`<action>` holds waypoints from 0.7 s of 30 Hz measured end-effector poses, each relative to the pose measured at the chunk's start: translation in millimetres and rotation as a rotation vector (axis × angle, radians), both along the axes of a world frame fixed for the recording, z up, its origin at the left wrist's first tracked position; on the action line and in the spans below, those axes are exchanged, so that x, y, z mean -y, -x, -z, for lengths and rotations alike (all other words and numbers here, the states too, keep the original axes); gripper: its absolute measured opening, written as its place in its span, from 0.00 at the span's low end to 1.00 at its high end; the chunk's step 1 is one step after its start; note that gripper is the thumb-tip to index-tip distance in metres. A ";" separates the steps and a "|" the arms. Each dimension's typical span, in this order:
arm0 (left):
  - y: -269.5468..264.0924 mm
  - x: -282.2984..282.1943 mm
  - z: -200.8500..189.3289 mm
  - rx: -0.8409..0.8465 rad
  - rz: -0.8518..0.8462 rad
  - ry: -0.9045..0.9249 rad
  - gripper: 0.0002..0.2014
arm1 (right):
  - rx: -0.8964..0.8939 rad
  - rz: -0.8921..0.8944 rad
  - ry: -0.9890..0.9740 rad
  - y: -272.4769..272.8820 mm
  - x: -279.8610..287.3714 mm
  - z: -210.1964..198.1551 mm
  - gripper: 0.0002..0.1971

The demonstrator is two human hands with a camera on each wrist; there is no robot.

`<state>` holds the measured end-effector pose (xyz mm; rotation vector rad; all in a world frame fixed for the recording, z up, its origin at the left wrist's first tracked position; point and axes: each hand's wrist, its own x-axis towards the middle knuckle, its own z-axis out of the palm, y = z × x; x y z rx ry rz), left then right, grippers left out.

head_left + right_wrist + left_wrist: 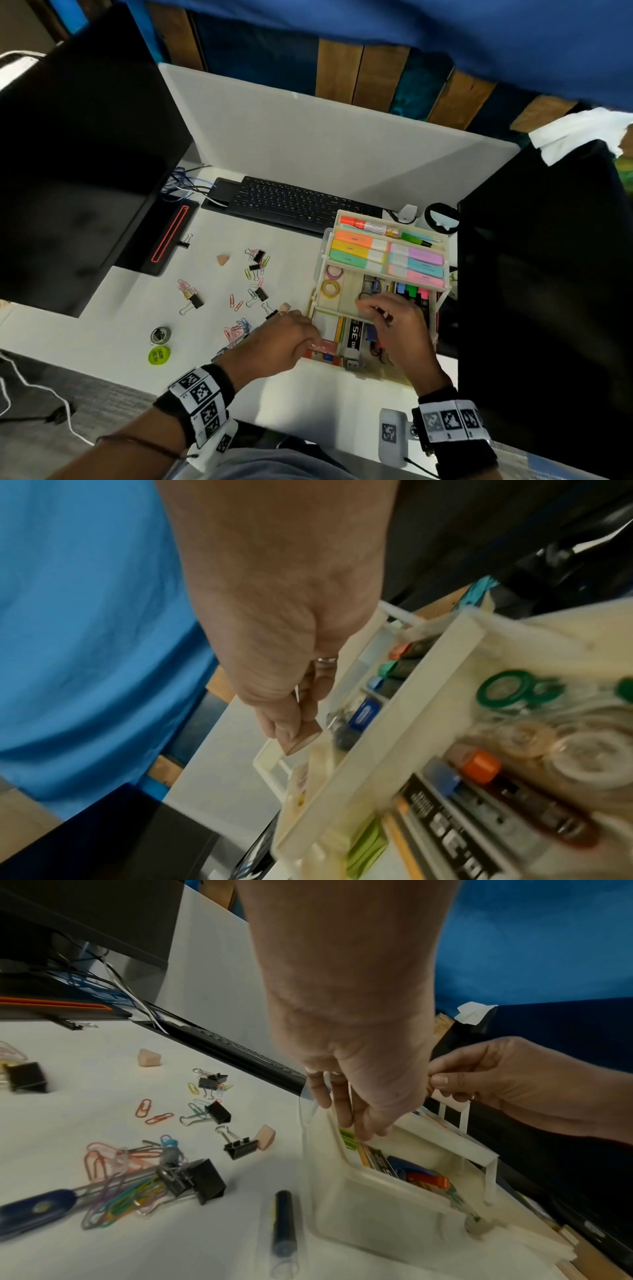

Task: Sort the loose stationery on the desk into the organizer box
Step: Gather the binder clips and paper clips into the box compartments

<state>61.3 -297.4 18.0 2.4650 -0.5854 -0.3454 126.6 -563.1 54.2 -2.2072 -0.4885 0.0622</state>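
Desk point(281, 390): white, carries all items listed.
Organizer box point(442, 240): tiered, at desk's right; highlighters point(356, 254), tape rolls point(331, 287) and markers already filed, so roughly half done by my judgement.
Binder clips point(261, 293) and paper clips point(236, 303): loose, left of the box, still to sort.
Erasers point(222, 259): one wedge lies apart from the clips.
Left hand point(278, 342): fingers curled, dipping into the box's near corner; contents pinched, if any, cannot be told.
Right hand point(397, 325): fingers closed, pinching a small pinkish wedge point(301, 738) over the middle tray.
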 end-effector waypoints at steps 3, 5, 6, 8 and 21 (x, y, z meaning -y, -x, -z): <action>1.6 -12.6 -2.7 0.005 -0.021 0.037 0.10 | -0.074 -0.067 -0.049 1.2 -32.4 -10.1 0.08; 4.3 -22.6 -2.8 0.005 -0.037 0.043 0.11 | -0.134 -0.083 -0.054 -2.1 -51.2 -7.8 0.08; 6.1 -28.5 -2.2 0.002 -0.050 0.041 0.11 | -0.175 -0.080 -0.049 -4.7 -58.8 -4.4 0.08; 10.5 -41.4 0.3 -0.015 -0.078 0.035 0.12 | -0.240 -0.069 -0.008 -9.9 -68.7 3.7 0.09; 21.4 -116.6 19.1 -0.015 -0.200 0.077 0.11 | -0.190 -0.048 0.287 -16.1 -77.8 13.7 0.06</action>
